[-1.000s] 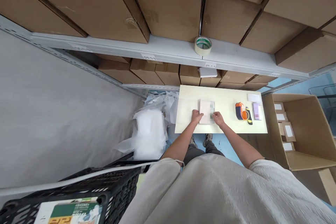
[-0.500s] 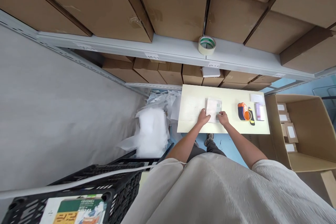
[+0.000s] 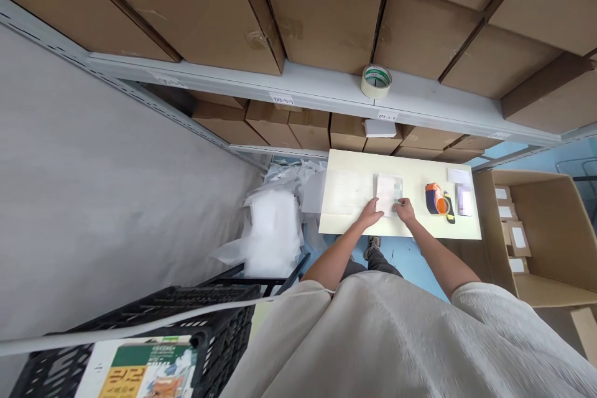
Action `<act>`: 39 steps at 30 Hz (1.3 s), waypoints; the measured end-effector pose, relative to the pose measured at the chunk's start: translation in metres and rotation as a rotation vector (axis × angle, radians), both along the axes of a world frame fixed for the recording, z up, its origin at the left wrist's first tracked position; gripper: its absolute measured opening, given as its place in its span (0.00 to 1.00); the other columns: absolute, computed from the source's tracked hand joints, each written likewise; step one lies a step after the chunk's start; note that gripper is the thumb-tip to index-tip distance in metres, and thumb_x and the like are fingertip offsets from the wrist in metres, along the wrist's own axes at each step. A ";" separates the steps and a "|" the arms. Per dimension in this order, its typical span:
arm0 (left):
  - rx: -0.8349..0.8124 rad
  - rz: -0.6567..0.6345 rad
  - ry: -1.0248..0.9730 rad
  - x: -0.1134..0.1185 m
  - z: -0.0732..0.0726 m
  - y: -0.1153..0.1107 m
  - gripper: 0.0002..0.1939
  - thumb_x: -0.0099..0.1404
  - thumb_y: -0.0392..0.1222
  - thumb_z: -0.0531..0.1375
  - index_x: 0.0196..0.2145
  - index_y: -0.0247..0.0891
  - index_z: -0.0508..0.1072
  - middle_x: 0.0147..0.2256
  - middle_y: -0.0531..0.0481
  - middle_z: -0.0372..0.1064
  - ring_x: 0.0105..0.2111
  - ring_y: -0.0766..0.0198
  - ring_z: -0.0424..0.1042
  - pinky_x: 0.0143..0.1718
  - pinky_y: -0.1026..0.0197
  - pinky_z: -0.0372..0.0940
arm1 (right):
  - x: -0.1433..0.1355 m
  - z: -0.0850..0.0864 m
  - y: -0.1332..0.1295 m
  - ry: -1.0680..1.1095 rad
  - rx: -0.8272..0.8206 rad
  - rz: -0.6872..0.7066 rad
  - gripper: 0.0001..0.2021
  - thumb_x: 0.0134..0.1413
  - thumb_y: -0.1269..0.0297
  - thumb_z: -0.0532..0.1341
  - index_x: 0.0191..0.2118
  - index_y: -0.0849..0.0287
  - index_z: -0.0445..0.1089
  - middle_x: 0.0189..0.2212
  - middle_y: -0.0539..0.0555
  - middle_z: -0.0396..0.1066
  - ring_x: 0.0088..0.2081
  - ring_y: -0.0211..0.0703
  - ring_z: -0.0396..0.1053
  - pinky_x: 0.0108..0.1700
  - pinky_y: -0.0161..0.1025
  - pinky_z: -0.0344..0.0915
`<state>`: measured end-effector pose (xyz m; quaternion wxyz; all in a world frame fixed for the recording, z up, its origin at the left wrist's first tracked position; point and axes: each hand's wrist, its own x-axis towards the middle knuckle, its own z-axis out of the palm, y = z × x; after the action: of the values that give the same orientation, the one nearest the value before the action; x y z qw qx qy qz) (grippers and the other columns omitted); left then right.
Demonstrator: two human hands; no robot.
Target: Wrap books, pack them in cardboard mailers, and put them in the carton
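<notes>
A flat, pale pink packet [image 3: 385, 191], seemingly in clear wrapping with a greenish patch at its right, lies on the cream tabletop [image 3: 345, 193]. My left hand [image 3: 372, 214] grips its lower left edge, thumb laid over the top. At the lower right edge my right hand [image 3: 405, 209] is closed in a pinch on the packet's wrapping; exactly what sits between the fingertips is too small to tell. Right of the hands stand an orange and navy tape dispenser [image 3: 435, 198] and, touching or very near it, a black and yellow cutter knife [image 3: 449, 208].
A white paper [image 3: 458, 175] and a purple-white packet [image 3: 463, 199] lie at the table's right end. An open carton [image 3: 550, 230] holding small boxes stands to the right. White foam sheets [image 3: 273, 230] and a black crate [image 3: 224, 323] are left. A tape roll [image 3: 376, 82] rests on the shelf above.
The whole view has shifted slightly, so things appear a little farther right. Both hands keep their hold at the packet's lower edges, with barely any movement relative to it.
</notes>
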<state>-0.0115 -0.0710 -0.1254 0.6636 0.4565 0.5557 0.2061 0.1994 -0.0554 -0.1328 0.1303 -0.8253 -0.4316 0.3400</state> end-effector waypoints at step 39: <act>0.415 -0.310 0.315 0.192 0.037 -0.010 0.24 0.67 0.29 0.58 0.58 0.40 0.76 0.61 0.40 0.70 0.63 0.53 0.71 0.70 0.48 0.63 | 0.213 0.033 -0.059 -0.287 -0.006 0.180 0.22 0.61 0.66 0.61 0.61 0.59 0.70 0.61 0.70 0.67 0.61 0.67 0.64 0.60 0.57 0.63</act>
<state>0.1805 -0.0810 -0.0888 0.4854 0.6879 0.5216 0.1382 0.4124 -0.1146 -0.1002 0.0341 -0.8238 -0.5169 0.2304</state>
